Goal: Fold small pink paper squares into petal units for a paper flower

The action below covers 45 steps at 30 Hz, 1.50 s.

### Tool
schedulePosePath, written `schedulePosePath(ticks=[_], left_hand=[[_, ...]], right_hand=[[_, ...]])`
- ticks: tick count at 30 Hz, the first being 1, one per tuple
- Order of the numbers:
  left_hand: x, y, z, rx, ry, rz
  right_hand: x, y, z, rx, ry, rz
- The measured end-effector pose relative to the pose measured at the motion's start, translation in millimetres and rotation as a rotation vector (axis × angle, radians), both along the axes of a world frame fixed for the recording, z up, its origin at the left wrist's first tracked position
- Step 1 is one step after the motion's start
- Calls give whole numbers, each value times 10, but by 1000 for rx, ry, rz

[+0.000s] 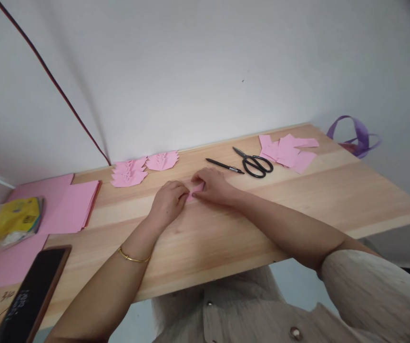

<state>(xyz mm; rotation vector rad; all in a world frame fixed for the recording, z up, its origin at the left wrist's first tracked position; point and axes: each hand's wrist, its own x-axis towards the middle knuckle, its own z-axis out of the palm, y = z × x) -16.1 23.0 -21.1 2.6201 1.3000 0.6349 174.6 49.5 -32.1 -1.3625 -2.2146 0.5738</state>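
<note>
A small piece of pink paper (195, 189) lies on the wooden table between my two hands, mostly covered by the fingers. My left hand (171, 200) presses its bent fingertips on the paper's left side. From the right, my right hand (215, 186) closes its thumb and fingers on the other side of it. Just beyond that hand are a black pen (224, 166) and black-handled scissors (253, 163), their blades pointing up and left. Cut pink paper shapes (129, 172) with jagged edges and small holes stand in a group behind my left hand.
Pink paper scraps (287, 151) are heaped at the back right. Pink sheets (72, 205) lie stacked on the left, with a yellow plastic packet (15, 221) on top. A phone (31, 295) rests near the front left. Purple ribbon (360, 136) hangs beyond the right edge.
</note>
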Motion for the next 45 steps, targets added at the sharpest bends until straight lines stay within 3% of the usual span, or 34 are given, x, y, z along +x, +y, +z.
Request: schedulePosePath(ticks=[10, 20, 28, 37, 45], left_hand=[[-18, -3, -30, 70, 76, -55], [-3, -86, 130, -23, 278, -89], [-51, -67, 159, -59, 249, -135], [42, -104, 147, 25, 263, -162], [13, -109, 144, -44, 250, -193]], right_hand=[[13, -26, 62, 9, -25, 47], [2, -63, 63, 6, -9, 57], [1, -65, 55, 25, -12, 58], [-14, -49, 58, -8, -15, 42], [38, -12, 108, -50, -39, 118]])
